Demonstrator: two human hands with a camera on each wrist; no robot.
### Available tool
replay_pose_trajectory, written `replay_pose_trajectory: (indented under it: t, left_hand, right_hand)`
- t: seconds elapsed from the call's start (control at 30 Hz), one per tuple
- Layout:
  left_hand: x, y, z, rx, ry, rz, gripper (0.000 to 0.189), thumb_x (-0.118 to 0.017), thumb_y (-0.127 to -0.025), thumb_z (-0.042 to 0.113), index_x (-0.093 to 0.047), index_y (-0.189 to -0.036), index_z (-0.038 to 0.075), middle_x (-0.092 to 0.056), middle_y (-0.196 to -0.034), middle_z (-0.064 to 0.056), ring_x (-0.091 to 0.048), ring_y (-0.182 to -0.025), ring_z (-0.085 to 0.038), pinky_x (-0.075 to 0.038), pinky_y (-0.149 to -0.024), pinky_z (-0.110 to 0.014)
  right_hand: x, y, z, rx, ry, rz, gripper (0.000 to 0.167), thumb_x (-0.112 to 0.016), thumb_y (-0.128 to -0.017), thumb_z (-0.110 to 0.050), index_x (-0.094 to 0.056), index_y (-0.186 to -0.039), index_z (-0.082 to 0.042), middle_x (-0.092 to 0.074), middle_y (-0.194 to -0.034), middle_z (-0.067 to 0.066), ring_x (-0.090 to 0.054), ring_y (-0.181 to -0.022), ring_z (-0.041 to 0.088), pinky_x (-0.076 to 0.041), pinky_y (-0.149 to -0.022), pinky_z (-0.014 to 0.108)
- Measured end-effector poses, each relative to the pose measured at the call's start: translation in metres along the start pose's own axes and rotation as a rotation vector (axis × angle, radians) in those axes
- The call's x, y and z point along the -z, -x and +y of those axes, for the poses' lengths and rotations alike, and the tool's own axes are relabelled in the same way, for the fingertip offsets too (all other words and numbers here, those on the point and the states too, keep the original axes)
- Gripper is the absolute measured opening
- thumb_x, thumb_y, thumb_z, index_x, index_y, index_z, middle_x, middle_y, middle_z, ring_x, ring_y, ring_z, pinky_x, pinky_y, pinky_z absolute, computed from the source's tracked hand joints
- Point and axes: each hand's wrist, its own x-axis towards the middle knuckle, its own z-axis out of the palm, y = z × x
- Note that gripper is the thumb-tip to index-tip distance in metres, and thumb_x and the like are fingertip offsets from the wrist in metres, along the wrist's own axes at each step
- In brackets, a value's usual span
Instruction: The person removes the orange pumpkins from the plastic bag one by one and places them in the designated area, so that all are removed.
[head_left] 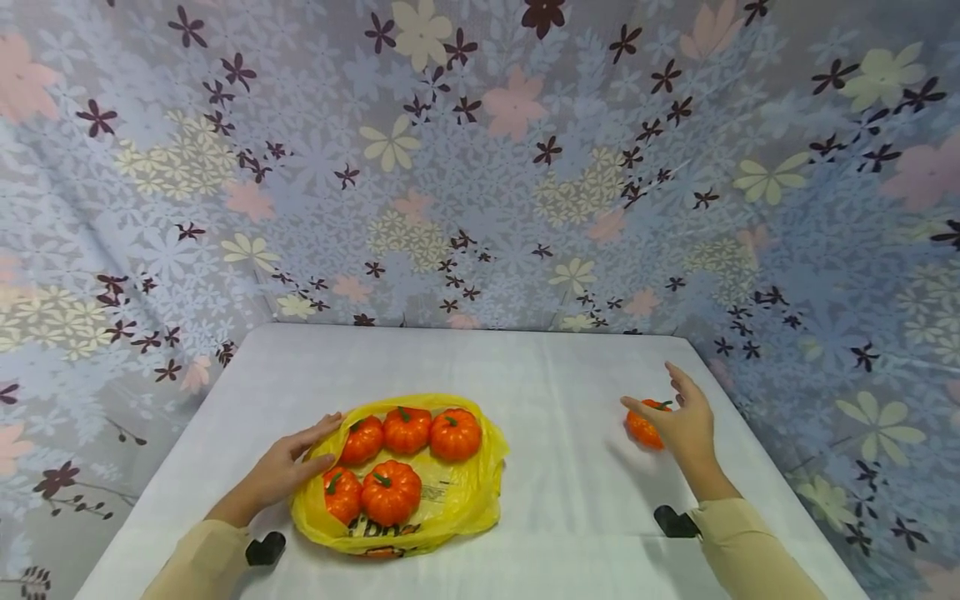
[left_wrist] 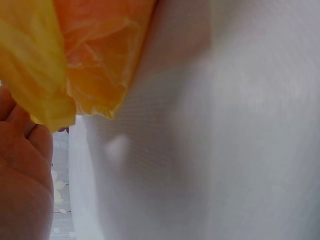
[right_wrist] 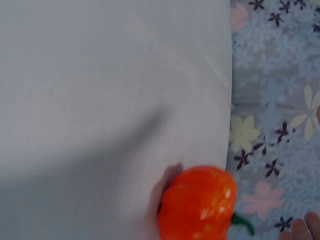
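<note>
From my head, my right hand [head_left: 684, 422] spreads its fingers just over a little pumpkin [head_left: 643, 427]. My left hand [head_left: 288, 467], fingers straight, rests on the yellow bag [head_left: 457, 500] (five pumpkins inside). My right wrist sees the pumpkin [right_wrist: 197, 202] near the table's [right_wrist: 100, 100] edge.

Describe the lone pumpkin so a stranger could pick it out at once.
Start at the white table and go to its right edge. There the right hand reaches over a small orange pumpkin. Unlike the five others, it sits alone on the cloth, not in the yellow bag.
</note>
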Motion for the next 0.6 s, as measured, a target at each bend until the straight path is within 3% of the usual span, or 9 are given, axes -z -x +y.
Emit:
replay_pose_trajectory:
  t: [0.23, 0.43, 0.6]
  left_hand:
    - [-0.001, -0.001, 0.0, -0.006, -0.014, 0.006, 0.058, -0.066, -0.099, 0.031, -0.05, -0.149, 0.009, -0.036, -0.158, -0.012, -0.025, -0.147, -0.042, -0.02, -0.113, -0.068]
    - [-0.002, -0.001, -0.001, 0.001, -0.015, 0.006, 0.058, -0.066, -0.099, 0.032, -0.05, -0.15, 0.01, -0.036, -0.158, -0.011, -0.025, -0.147, -0.042, -0.02, -0.113, -0.068]
    - [-0.002, -0.001, 0.001, 0.011, -0.011, 0.003, 0.058, -0.065, -0.099, 0.032, -0.049, -0.15, 0.009, -0.036, -0.158, -0.012, -0.025, -0.147, -0.042, -0.02, -0.113, -0.069]
  right_hand:
    - [-0.012, 0.0, -0.018, 0.07, -0.007, -0.061, 0.104, -0.091, -0.074, -0.038, -0.035, -0.158, -0.011, -0.036, -0.157, 0.02, -0.037, -0.14, 0.042, -0.036, -0.112, 0.057]
    - [-0.027, 0.007, -0.03, 0.047, -0.06, -0.151, 0.109, -0.091, -0.073, -0.039, -0.03, -0.16, -0.016, -0.032, -0.159, 0.019, -0.038, -0.14, 0.044, -0.04, -0.109, 0.057]
    - [-0.05, 0.016, -0.043, 0.07, -0.083, -0.235, 0.109, -0.093, -0.071, -0.038, -0.033, -0.158, -0.013, -0.033, -0.159, 0.016, -0.042, -0.138, 0.04, -0.043, -0.108, 0.054]
